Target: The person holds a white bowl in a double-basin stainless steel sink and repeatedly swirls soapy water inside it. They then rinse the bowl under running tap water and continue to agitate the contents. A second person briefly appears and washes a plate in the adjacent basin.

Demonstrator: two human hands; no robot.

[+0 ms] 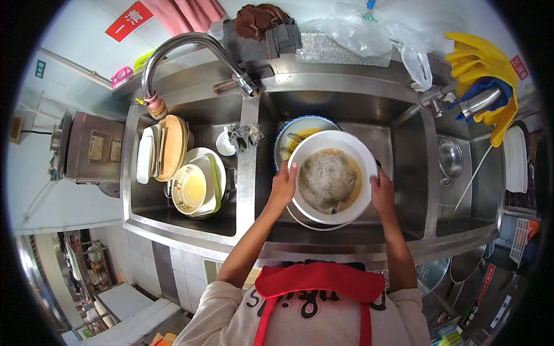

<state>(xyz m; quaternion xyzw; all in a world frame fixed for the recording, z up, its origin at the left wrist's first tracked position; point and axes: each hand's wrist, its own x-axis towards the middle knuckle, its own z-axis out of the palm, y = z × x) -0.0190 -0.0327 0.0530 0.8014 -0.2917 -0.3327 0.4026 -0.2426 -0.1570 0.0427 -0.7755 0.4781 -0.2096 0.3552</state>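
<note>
Both my hands grip a white bucket [299, 207] by opposite sides of its rim, over the middle basin [409, 173] of a steel sink. My left hand [283, 184] has its thumb on the left rim, and my right hand [382, 188] holds the right rim. Inside the bucket is murky brownish water [331, 181] with foam and a dark, soft-looking mass that I cannot make out. Partly hidden behind the bucket, a blue-rimmed bowl [283, 134] holds yellowish liquid and what look like utensils. The bucket's wire handle [320, 228] hangs on the near side.
The left basin holds stacked dishes, a yellow-stained bowl [189, 190], a round wooden board [171, 149] and a white spoon [225, 143]. A grey scrubber [246, 137] sits on the divider. A curved faucet [194, 38] arches over the left side. Yellow rubber gloves [480, 65] hang over the right tap [480, 101].
</note>
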